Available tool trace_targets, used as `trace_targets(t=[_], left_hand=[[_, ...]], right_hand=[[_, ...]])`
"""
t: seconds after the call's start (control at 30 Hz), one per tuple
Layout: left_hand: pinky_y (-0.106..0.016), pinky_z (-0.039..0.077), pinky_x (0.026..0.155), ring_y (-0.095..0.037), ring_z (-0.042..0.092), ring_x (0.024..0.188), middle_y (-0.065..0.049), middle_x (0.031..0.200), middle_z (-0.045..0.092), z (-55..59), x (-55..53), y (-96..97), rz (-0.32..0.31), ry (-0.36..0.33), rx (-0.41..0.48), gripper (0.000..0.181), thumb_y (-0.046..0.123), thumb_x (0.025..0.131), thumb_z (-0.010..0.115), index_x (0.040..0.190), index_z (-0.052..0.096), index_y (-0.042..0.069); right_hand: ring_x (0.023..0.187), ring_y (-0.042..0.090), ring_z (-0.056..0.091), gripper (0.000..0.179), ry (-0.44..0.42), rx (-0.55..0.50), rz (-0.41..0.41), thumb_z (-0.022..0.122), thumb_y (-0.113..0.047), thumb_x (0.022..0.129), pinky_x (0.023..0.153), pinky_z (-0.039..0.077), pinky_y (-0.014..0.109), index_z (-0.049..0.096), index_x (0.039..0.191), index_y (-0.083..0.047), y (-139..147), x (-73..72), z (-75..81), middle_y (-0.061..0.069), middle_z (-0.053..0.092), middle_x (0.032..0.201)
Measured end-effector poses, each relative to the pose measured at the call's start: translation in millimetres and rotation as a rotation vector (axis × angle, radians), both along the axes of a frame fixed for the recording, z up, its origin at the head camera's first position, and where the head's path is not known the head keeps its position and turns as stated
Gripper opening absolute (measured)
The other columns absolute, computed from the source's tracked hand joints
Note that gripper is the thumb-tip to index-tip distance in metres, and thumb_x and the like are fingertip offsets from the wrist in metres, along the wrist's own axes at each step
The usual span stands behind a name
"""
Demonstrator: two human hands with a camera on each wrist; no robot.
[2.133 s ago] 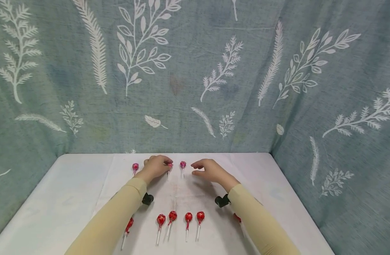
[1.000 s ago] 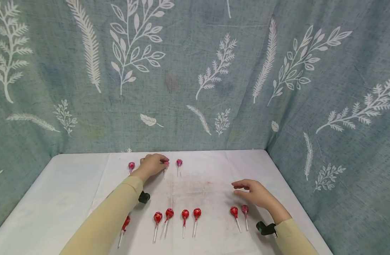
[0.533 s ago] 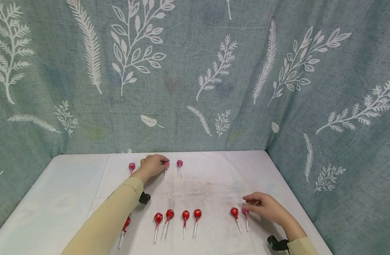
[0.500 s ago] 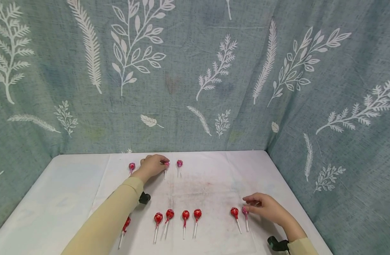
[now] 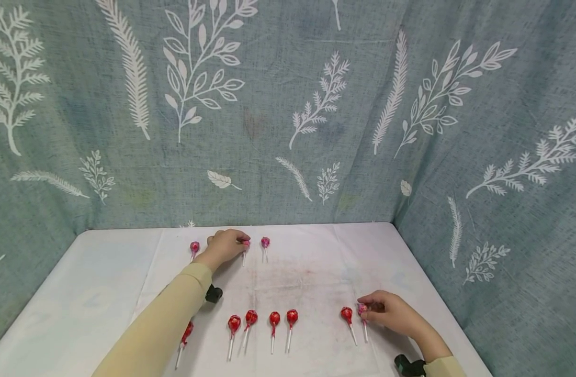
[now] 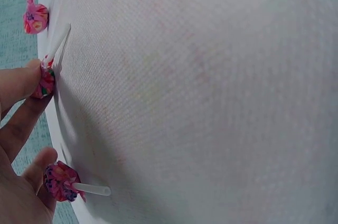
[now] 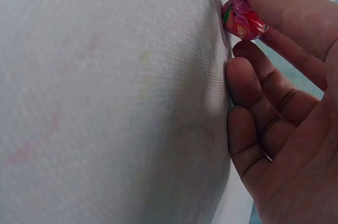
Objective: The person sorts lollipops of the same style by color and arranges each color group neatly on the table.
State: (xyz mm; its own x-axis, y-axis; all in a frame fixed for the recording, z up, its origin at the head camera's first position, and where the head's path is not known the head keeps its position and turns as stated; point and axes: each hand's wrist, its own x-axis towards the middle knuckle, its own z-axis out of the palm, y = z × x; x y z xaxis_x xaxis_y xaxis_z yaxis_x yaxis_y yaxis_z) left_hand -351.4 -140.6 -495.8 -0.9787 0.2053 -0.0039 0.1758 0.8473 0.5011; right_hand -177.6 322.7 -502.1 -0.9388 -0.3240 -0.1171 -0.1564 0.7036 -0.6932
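Observation:
At the back of the white table, my left hand [image 5: 225, 246] pinches the head of a pink-wrapped lollipop [image 6: 46, 78] between thumb and finger, its white stick angled toward the front. One more pink lollipop [image 5: 266, 242] lies to its right; another [image 6: 62, 180] is by my lower fingers in the left wrist view. Farther front on the right, my right hand [image 5: 388, 311] grips the head of a pink lollipop [image 7: 244, 20] between thumb and forefinger, other fingers curled near the cloth. A red lollipop [image 5: 346, 314] lies just left of this hand.
Two pairs of red lollipops, one at the left [image 5: 234, 323] and one at the right [image 5: 274, 318], lie along the front middle. Another red lollipop [image 5: 188, 330] is partly behind my left sleeve [image 5: 165, 319]. A leaf-patterned curtain [image 5: 269, 104] rises behind the table [image 5: 104, 283].
My right hand has come from beside the back-row lollipops to the front right, where thumb and forefinger have closed on the pink lollipop. My left hand stays on its lollipop.

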Motion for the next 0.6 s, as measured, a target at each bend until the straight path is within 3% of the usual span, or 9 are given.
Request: trace_targets(t=[0.33,0.6], left_hand=[[-0.066,0.024,0.096,-0.04,0.05,0.117,0.001,0.116,0.069,1.4,2.6,-1.3,-0.007,-0.011,0.025,0.028,0.027,0.095,0.068,0.121,0.072,0.02],[-0.066,0.023,0.097,-0.041,0.05,0.118,0.002,0.114,0.07,0.0,1.8,-3.5,-0.005,-0.012,0.025,0.028,0.028,0.094,0.069,0.121,0.072,0.02]], right_hand=[[0.081,0.015,0.056,0.034,0.02,0.061,-0.007,0.075,-0.037,0.088,0.067,0.049,0.029,0.072,0.113,-0.014,-1.8,-0.7,1.1,-0.007,0.063,0.096],[0.08,0.018,0.056,0.036,-0.013,0.037,-0.022,0.075,-0.037,0.088,0.064,0.049,0.031,0.072,0.114,-0.011,-5.3,-6.2,5.5,-0.004,0.064,0.092]])
